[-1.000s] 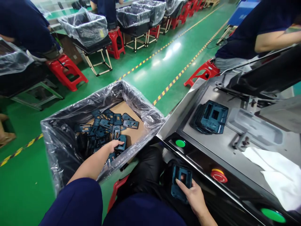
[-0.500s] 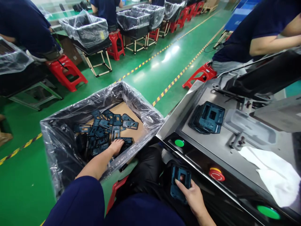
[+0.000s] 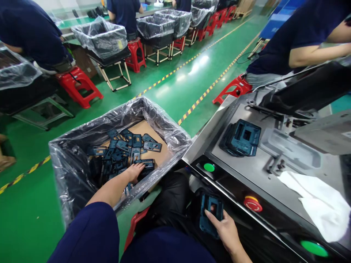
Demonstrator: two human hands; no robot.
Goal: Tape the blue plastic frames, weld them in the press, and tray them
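We seem to be handling things: left hand (image 3: 135, 171) touches a part (image 3: 148, 164) in the bin (image 3: 63, 175), hold unclear, right hand (image 3: 225, 227) pinches a frame (image 3: 205, 220) outside; next needs care.

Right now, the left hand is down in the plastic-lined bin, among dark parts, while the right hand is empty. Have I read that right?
Not quite: the right hand is not empty. The head view shows it holding a dark, frame-like part, thumb over its face. The left hand is indeed down in the plastic-lined bin, among dark parts.
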